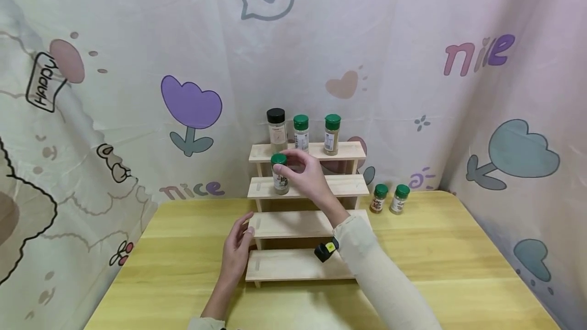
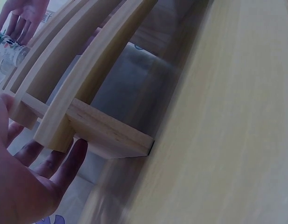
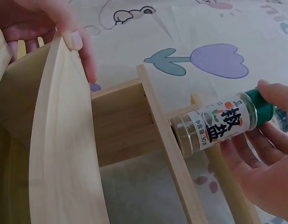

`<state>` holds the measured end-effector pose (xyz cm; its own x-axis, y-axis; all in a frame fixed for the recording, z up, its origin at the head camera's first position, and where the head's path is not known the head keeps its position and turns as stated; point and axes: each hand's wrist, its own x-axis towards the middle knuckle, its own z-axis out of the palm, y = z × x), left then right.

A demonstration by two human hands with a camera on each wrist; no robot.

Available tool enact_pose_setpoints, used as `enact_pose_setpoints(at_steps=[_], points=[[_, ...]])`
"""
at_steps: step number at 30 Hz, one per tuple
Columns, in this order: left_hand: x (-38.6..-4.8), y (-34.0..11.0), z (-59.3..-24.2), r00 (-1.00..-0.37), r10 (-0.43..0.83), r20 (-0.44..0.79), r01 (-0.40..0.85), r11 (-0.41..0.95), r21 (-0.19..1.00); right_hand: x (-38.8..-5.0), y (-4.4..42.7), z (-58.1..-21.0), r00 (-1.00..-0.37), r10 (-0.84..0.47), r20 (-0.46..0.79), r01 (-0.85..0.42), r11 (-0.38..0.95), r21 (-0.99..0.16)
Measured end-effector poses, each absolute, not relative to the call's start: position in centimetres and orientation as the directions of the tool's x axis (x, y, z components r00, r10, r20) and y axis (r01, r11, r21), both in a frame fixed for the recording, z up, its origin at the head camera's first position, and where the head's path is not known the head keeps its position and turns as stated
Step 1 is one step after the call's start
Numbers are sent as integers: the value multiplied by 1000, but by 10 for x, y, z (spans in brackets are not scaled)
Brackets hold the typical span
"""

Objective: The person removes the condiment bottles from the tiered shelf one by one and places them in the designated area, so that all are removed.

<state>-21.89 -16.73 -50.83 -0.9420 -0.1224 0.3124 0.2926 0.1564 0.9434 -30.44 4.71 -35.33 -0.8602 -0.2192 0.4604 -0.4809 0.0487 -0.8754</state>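
Observation:
A four-step wooden rack stands on the table. My right hand pinches a green-capped spice jar by its cap and upper part, upright at the left end of the second step from the top. In the right wrist view the base of that jar meets the step's surface, with the right hand's fingers around the cap end. My left hand holds the rack's left side near the third step down; the left wrist view shows its fingers against the side's wood.
On the top step stand a black-capped jar and two green-capped jars. Two smaller green-capped jars stand on the table right of the rack. A patterned cloth hangs behind.

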Motion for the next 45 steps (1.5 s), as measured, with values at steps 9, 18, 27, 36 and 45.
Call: enact_pose_setpoints(at_steps=[9, 18, 27, 36, 45], points=[[-216, -171, -508, -938, -130, 322, 300, 165, 940, -285, 55, -351, -832, -205, 516, -530, 17, -848], [-214, -171, -505, -929, -120, 350, 333, 143, 932, -259, 80, -348, -837, -171, 519, -525, -12, -851], [-213, -173, -506, -922, -124, 367, 348, 154, 925, -235, 114, -362, -852, -112, 511, -511, -33, -859], [-213, -170, -510, -924, -137, 357, 337, 151, 929, -217, 164, -383, -851, -41, 523, -524, 9, -852], [-216, -163, -508, -920, -129, 370, 355, 129, 926, -209, 207, -399, -881, 81, 465, -457, 99, -884]])
